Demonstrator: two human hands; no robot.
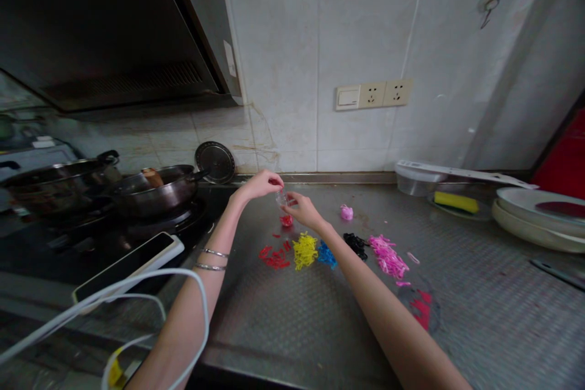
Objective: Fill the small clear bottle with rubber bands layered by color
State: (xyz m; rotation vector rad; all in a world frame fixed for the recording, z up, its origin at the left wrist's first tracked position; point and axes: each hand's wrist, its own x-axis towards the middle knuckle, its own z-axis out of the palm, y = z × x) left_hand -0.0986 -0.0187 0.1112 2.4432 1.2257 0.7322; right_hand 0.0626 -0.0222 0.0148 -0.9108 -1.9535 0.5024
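My left hand is closed in a pinch over a small clear plastic cup, with a bit of red, seemingly red rubber bands, at its fingertips. Gripping that cup from the other side is my right hand. Just below stands a small red-filled container. Loose red rubber bands lie nearest to me on the left. Beside them are piles of yellow bands, blue bands, black bands and pink bands. The right forearm partly covers the blue pile.
A small pink bundle and a clear bag with red pieces lie on the metal counter. Left are pans on the stove and a white device with cables. Stacked plates and a yellow sponge are right.
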